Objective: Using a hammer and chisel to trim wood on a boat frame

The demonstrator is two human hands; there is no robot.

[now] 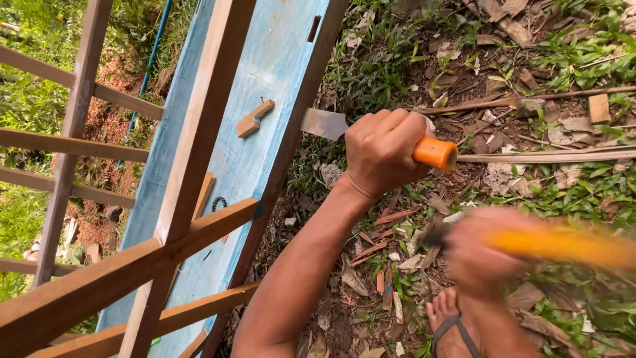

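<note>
Orange plastic caps the chisel [371,136] that the left hand [383,154] grips in a full fist, fingers wrapped tight round the handle so only its butt end shows. Its flat steel blade points at the dark edge of the blue door panel [265,73], which lies propped on the ground under a frame of brown timber rails [132,265]; whether the tip actually touches the wood I cannot tell. The right hand [480,255] is a blur, closed round a hammer [556,245] with a long yellow handle, held just below the chisel's butt.

I would judge the chisel stiff and fairly light, its plastic grip smooth and perhaps slick in a sweaty palm, so the middle of the handle is the sound place to hold it, clear of the struck end. The blade looks dull grey and worn. A small wooden block [255,118] sits on the panel's chalky painted face. Around it all lie wood chips, dry leaves and grass, and a sandalled foot [447,318] stands near the bottom.
</note>
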